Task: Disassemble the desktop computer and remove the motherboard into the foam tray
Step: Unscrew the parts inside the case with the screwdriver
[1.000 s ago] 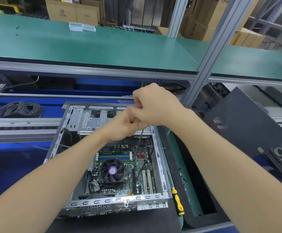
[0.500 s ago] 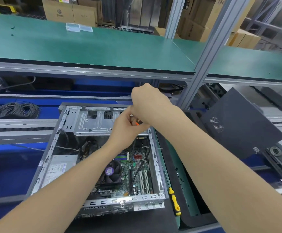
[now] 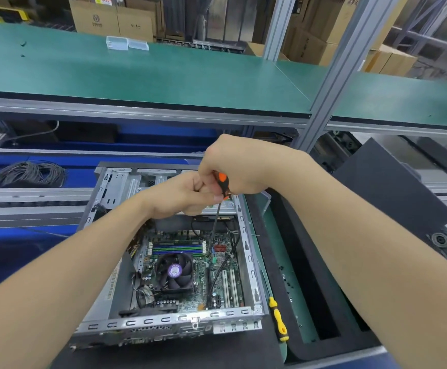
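The motherboard (image 3: 203, 270) lies flat on the floor of the case (image 3: 179, 319), not yet freed. The right hand (image 3: 233, 166) is clenched round the orange handle of a screwdriver (image 3: 222, 182). The left hand (image 3: 182, 195) curls its fingers about the shaft just under the handle, with the tip down at the board's far right part.

I judge the board light and stiff but brittle (the fan (image 3: 174, 270) weights its left half). It is best gripped by its bare edges, never by the slots. The case walls stand close all round and cables cross the board, so it likely must tilt up and out. The foam tray (image 3: 336, 347) sits just beside the case on the right, with a yellow screwdriver (image 3: 278, 319) lying between them.
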`<state>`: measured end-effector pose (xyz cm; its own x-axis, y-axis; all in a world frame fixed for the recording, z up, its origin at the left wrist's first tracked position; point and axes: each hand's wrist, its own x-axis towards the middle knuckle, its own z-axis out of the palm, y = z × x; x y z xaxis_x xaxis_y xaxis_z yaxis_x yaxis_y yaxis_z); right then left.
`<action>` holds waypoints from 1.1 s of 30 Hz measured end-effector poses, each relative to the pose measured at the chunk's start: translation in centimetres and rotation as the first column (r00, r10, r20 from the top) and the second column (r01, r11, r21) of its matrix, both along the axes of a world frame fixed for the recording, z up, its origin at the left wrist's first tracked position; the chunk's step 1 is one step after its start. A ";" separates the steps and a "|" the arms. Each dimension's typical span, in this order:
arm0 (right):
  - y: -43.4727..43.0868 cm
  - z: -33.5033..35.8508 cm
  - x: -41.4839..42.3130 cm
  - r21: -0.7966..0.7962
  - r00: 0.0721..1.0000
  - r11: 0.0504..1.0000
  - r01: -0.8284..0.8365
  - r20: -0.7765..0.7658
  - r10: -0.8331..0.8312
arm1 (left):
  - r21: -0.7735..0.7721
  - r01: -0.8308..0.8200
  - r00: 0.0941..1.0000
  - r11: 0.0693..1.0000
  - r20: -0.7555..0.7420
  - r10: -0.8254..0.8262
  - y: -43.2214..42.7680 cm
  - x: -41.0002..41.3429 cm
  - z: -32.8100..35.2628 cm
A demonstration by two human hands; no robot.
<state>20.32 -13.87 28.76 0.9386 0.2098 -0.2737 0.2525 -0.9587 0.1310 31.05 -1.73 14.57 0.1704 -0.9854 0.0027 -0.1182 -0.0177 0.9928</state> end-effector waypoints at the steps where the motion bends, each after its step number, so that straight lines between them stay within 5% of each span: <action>1: -0.1 -0.1 0.0 0.016 1.000 1.000 0.000 0.003 0.000 | 0.016 -0.004 1.000 1.000 -0.004 0.004 0.0 0.1 0.0; 9: -0.3 -1.7 -0.9 0.331 0.971 0.937 0.109 0.168 -0.172 | -0.062 -0.210 0.977 0.976 0.001 0.211 -0.7 -1.5 -0.9; 14: 1.3 -3.2 -0.8 0.212 0.797 0.895 0.391 0.408 -0.445 | -0.197 -0.475 0.870 0.858 0.045 0.492 -2.1 -3.6 -1.3; 19: 1.6 -3.3 0.2 0.205 0.764 0.847 0.491 0.366 -0.532 | -0.217 -0.654 0.732 0.725 0.063 0.679 -3.2 -5.4 -2.5; 22: 1.3 -3.3 0.5 0.186 0.819 0.879 0.440 0.318 -0.477 | -0.202 -0.605 0.788 0.770 -0.011 0.616 -3.1 -5.3 -2.6; 27: 0.5 -2.3 0.0 0.117 0.949 0.968 0.223 0.200 -0.243 | -0.091 -0.389 0.913 0.917 0.096 0.397 -1.9 -3.5 -2.1; 33: 0.2 -0.6 -0.5 0.115 0.994 0.988 0.107 0.010 -0.108 | -0.057 -0.139 0.987 0.989 0.069 0.143 -1.0 -1.6 -0.3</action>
<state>19.77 -13.62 28.13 0.9616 0.1363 -0.2382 0.1458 -0.9891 0.0226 29.42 -2.71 14.30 0.3050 -0.9497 0.0708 -0.1900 0.0122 0.9817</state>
